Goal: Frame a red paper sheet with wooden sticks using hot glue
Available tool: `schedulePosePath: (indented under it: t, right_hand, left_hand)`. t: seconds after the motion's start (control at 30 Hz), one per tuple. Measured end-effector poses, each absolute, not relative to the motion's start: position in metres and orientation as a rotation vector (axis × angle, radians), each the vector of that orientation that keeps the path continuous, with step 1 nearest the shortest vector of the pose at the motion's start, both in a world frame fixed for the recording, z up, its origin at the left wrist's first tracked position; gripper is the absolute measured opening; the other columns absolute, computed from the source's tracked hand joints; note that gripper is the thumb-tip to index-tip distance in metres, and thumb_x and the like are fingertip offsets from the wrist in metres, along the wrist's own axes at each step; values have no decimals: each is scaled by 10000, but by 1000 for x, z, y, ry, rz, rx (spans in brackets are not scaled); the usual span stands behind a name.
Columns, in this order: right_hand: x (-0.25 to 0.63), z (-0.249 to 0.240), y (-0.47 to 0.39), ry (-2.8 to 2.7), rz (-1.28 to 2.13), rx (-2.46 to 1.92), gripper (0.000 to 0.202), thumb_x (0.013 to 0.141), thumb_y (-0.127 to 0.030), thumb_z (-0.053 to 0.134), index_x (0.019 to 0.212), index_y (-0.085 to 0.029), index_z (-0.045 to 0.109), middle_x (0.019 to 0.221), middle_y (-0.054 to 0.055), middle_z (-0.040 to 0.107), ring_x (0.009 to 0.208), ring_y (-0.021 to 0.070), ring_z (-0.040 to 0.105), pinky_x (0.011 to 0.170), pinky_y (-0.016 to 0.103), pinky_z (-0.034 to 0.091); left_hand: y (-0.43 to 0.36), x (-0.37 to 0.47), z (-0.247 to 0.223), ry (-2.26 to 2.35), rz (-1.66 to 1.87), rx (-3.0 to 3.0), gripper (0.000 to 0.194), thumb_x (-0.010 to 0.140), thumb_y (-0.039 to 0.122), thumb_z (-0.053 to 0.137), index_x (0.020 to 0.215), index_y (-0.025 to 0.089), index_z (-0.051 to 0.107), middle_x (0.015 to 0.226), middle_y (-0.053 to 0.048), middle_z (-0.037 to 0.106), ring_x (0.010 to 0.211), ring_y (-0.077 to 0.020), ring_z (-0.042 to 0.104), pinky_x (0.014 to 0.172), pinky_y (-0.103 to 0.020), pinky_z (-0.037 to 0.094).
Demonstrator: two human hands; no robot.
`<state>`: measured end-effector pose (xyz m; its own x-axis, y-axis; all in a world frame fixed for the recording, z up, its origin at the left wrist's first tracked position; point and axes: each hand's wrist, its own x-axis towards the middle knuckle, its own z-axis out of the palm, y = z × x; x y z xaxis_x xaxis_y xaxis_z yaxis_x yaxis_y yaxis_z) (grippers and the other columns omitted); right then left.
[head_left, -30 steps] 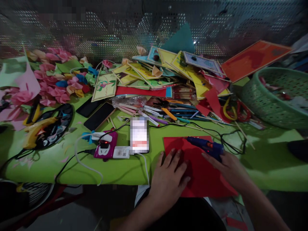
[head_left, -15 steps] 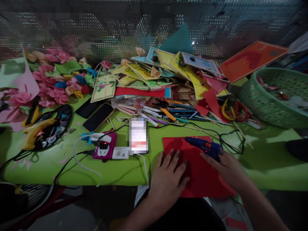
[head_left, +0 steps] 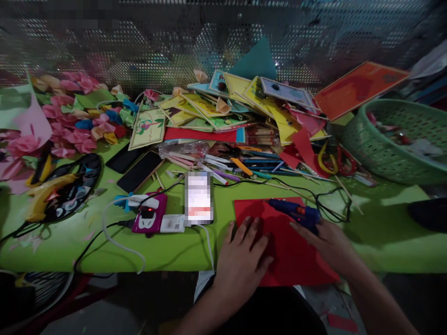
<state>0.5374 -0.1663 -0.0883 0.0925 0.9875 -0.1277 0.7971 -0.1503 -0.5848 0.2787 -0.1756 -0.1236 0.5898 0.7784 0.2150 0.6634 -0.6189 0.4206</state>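
Blue glue gun in the right hand, over red paper!

And the whole scene has slid slightly left in view since the last look, while hands and gun hold almost the same pose. Biggest first: one green table (head_left: 377,232), with one green basket (head_left: 387,160) at its far right. One red paper (head_left: 289,260) lies at the near edge, and here come two hands: the left hand (head_left: 240,260) open, fingers spread flat on the paper; the right hand (head_left: 331,239) gripping the blue glue gun (head_left: 295,213), nozzle by the paper's far edge, though whether it touches, I can't tell. One black tray (head_left: 92,170) to the left, one yellow glue gun (head_left: 38,202) by it. Three phones: one lit phone (head_left: 199,197), two dark ones, the nearer phone (head_left: 140,171) just beside the farther phone (head_left: 125,157). And one purple socket block (head_left: 160,204)!
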Motion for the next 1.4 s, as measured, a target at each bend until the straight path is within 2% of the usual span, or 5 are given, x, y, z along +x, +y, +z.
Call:
schedulePosePath:
  t: [0.23,0.63,0.87,1.1,1.4]
  right_hand:
    - [540,-87,-167,-1719,721,-2071,425,902,-614,587,826,-237,768,545,32,663,577,271,667,515,339,469]
    - [545,-87,-172,-1719,731,-2070,424,925,-607,587,855,-232,772,519,23,631,582,263,657,534,333,465]
    - [539,-88,-167,-1739,716,-2042,424,914,-614,581,755,-253,736,502,11,595,545,240,626,515,315,445]
    - [545,-88,-168,-1745,673,-2034,398,911,-591,590,827,-242,762,520,15,618,609,265,660,547,324,466]
    - [545,-89,-169,-1721,690,-2055,406,909,-601,585,819,-238,745,490,5,585,517,235,609,502,315,430]
  left_hand:
    - [-175,279,-124,1178,569,2507,429,1040,485,555,1421,292,599,1647,-37,467,1511,-278,426,1208,-573,380]
    - [-175,280,-125,1186,570,2520,431,1045,481,548,1435,301,584,1650,-28,461,1522,-273,413,1216,-570,370]
    - [-174,280,-124,1194,553,2531,432,1042,496,549,1436,319,573,1657,-5,451,1518,-263,419,1202,-572,387]
    - [-176,280,-126,1204,586,2544,424,1049,503,532,1424,314,589,1648,-18,465,1515,-267,424,1197,-570,388]
    - [-175,280,-125,1203,604,2546,433,1026,474,590,1424,305,603,1642,-33,473,1503,-277,436,1204,-559,384]
